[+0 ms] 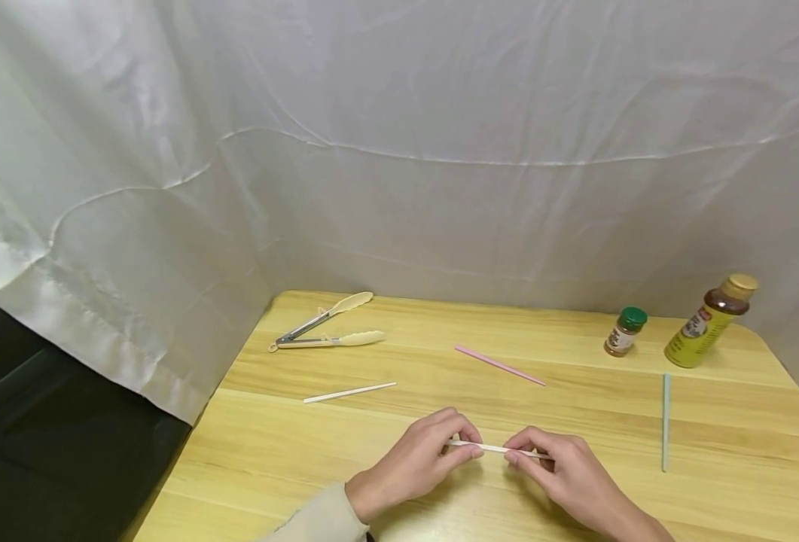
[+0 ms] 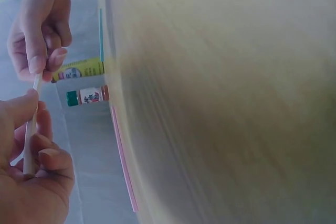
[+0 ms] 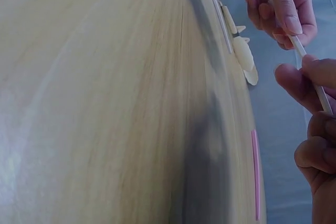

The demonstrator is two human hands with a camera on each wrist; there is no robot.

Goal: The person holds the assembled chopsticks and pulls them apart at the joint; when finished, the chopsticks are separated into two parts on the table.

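A slim white chopstick (image 1: 493,449) is held level above the wooden table between both hands. My left hand (image 1: 429,455) pinches it near one end with thumb and fingers. On the other side my right hand (image 1: 568,470) pinches it too, leaving a short bare stretch of stick between the thumbs. In the left wrist view the blunt thick end of the chopstick (image 2: 29,166) shows within the left hand's fingers. The right wrist view shows the stick running between the two hands, its far part covered by the left hand (image 3: 286,3).
A second white chopstick (image 1: 349,393) lies to the left, a pink chopstick (image 1: 501,366) ahead, and a teal chopstick (image 1: 666,423) at right. Spread tongs (image 1: 304,339) lie at the back left. A green-capped spice jar (image 1: 620,339) and a yellow-labelled bottle (image 1: 700,331) stand at the back right.
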